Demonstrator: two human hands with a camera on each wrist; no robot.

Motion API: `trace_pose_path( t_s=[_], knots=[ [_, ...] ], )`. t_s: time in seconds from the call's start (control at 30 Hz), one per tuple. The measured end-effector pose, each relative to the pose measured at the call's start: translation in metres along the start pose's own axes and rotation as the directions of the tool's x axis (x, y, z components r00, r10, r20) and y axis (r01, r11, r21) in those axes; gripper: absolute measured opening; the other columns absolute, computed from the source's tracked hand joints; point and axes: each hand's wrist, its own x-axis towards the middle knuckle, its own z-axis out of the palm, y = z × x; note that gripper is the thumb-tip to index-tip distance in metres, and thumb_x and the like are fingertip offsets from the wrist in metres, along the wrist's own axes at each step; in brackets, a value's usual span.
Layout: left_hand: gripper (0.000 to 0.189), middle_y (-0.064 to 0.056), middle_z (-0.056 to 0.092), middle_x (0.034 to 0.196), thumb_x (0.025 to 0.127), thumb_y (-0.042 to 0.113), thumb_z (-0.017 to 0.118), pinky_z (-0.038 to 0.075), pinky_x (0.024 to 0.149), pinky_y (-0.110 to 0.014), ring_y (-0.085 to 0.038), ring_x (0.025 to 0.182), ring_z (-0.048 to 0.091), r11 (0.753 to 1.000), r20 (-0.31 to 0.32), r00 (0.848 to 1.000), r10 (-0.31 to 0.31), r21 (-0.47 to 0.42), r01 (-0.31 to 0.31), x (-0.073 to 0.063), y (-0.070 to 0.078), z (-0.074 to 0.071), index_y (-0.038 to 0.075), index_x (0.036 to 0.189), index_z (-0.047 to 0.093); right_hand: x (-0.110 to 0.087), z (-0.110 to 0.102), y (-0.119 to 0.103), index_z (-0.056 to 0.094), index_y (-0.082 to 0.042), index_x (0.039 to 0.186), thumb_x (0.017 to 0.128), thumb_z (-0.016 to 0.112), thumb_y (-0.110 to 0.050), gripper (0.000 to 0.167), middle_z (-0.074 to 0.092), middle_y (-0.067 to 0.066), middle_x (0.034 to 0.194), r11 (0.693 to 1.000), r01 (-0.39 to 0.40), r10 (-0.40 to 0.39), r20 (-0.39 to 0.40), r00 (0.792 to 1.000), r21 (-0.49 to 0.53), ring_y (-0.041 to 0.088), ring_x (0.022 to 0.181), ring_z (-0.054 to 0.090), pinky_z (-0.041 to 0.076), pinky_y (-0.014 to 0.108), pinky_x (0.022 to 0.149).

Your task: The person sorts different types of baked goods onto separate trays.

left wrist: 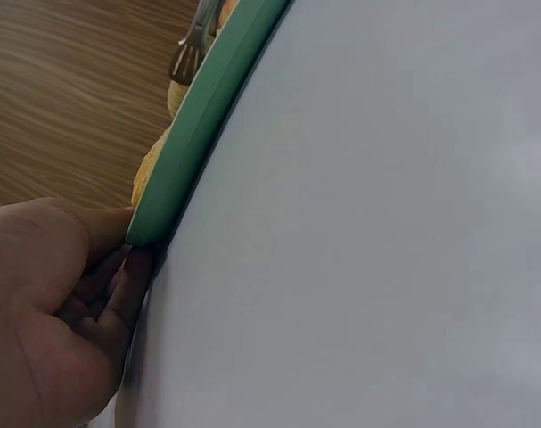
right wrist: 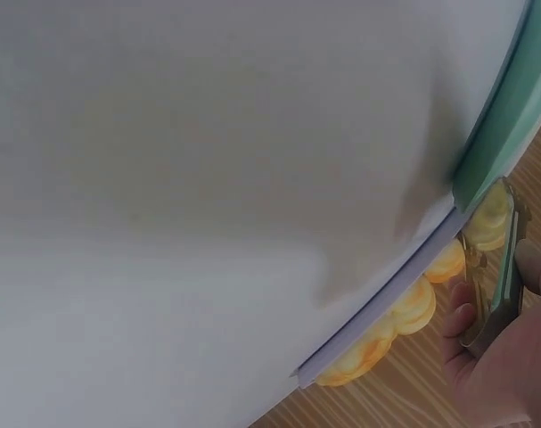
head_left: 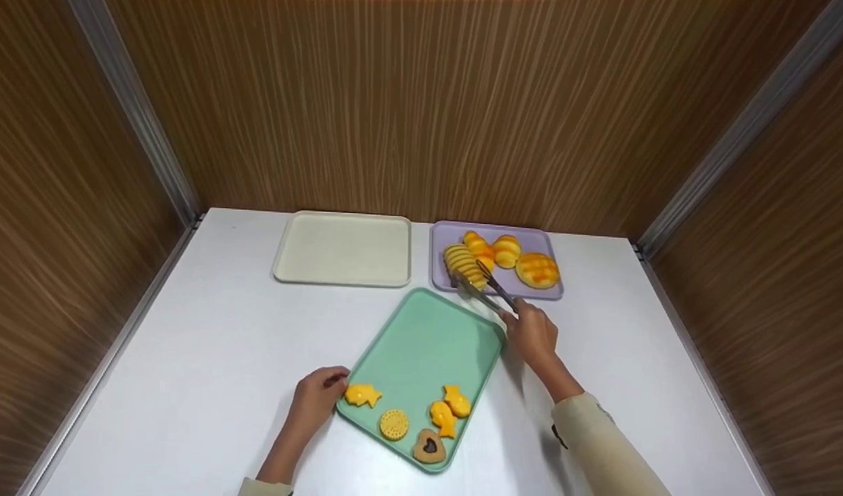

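Note:
My right hand [head_left: 534, 333] grips metal tongs [head_left: 502, 295]. Their tips straddle a striped oval bread [head_left: 461, 260] at the left end of the purple tray [head_left: 532, 239]. On its left edge, the green tray [head_left: 421, 344] is pinched by my left hand [head_left: 316, 398], thumb on the rim and fingers beneath in the left wrist view. Along the green tray's near part lie a fish-shaped piece [head_left: 361, 395], a round biscuit [head_left: 394, 425], two more fish-shaped pieces and a heart-shaped cookie [head_left: 421, 455] with a dark centre. The right wrist view shows the tongs [right wrist: 497, 316] inside my curled fingers.
Several other breads share the purple tray, among them a round one [head_left: 537, 270] at its right. A bare cream tray [head_left: 342, 248] stands at the back left. Wood-grained panels [head_left: 394, 103] enclose the white table [head_left: 208, 344] at the back and both sides.

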Motion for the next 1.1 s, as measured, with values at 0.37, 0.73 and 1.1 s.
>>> trace_pose_path(
  t_s=[0.37, 0.73, 1.1],
  knots=[
    [0.021, -0.007, 0.071, 0.106, 0.097, 0.011, 0.064, 0.052, 0.085, -0.035, -0.018, 0.096, 0.062, 1.0, 0.009, 1.0, -0.017, 0.023, 0.017, -0.002, 0.002, -0.002, 0.005, 0.116, 0.072, 0.011, 0.005, 0.004, 0.067, -0.003, 0.109, 0.097, 0.069, -0.028, 0.028, 0.067, 0.011, 0.088, 1.0, 0.014, -0.014, 0.002, 1.0, -0.022, 0.032, 0.081, 0.064, 0.051, 0.05, 0.071],
    [0.021, -0.007, 0.071, 0.106, 0.097, 0.011, 0.065, 0.052, 0.084, -0.032, -0.018, 0.096, 0.063, 1.0, 0.022, 1.0, -0.009, 0.016, 0.009, -0.002, 0.002, 0.0, 0.005, 0.116, 0.073, 0.007, 0.005, 0.004, 0.063, 0.001, 0.121, 0.095, 0.07, -0.034, 0.044, 0.068, 0.016, 0.101, 1.0, 0.009, -0.009, 0.023, 1.0, -0.012, 0.036, 0.094, 0.065, 0.051, 0.053, 0.081],
    [0.021, -0.008, 0.071, 0.107, 0.097, 0.011, 0.064, 0.052, 0.087, -0.037, -0.019, 0.097, 0.063, 0.999, 0.028, 0.999, -0.017, 0.041, 0.016, 0.0, 0.003, 0.0, 0.005, 0.116, 0.073, -0.011, -0.009, -0.002, 0.062, 0.0, 0.121, 0.093, 0.073, -0.036, 0.047, 0.068, 0.02, 0.108, 0.996, 0.08, -0.077, -0.067, 0.995, 0.045, 0.037, 0.099, 0.064, 0.052, 0.055, 0.083]
  ],
)
